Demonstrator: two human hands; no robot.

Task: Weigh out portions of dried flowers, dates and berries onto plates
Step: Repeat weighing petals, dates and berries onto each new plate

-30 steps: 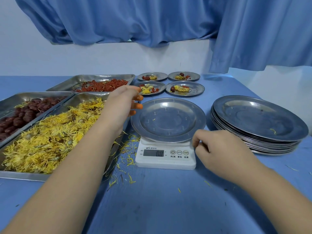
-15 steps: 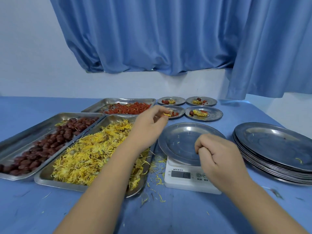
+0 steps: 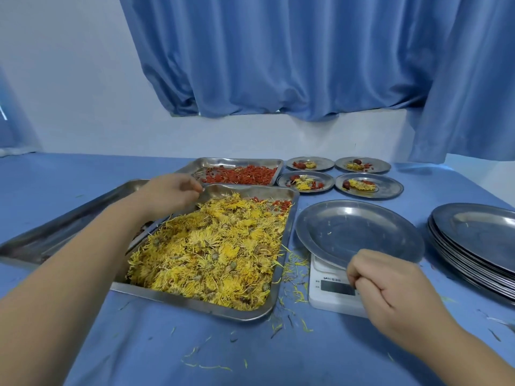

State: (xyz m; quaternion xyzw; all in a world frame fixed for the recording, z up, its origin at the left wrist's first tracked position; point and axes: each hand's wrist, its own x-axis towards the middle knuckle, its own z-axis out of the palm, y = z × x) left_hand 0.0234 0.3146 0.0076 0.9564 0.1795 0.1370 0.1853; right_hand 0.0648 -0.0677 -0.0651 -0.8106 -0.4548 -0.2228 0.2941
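A long steel tray of yellow dried flowers (image 3: 211,254) lies at the centre. Behind it a tray of red berries (image 3: 239,174) stands; some berries lie in the flower tray's far right corner. My left forearm hides most of the dates tray (image 3: 55,235) on the left. An empty steel plate (image 3: 359,232) sits on the white scale (image 3: 331,291). My left hand (image 3: 170,195) hovers at the flower tray's far left corner, fingers curled, nothing visible in them. My right hand (image 3: 390,285) is curled into a loose fist over the scale's front, close to the plate's near rim.
Several small filled plates (image 3: 369,186) with flowers, berries and a date stand at the back right. A stack of empty plates (image 3: 479,235) is at the right edge. Loose petals litter the blue tablecloth (image 3: 250,352) around the scale. A blue curtain hangs behind.
My left hand has moved left from the plate's edge to the far corner of the flower tray. My right hand has drawn back from the plate to the scale's front.
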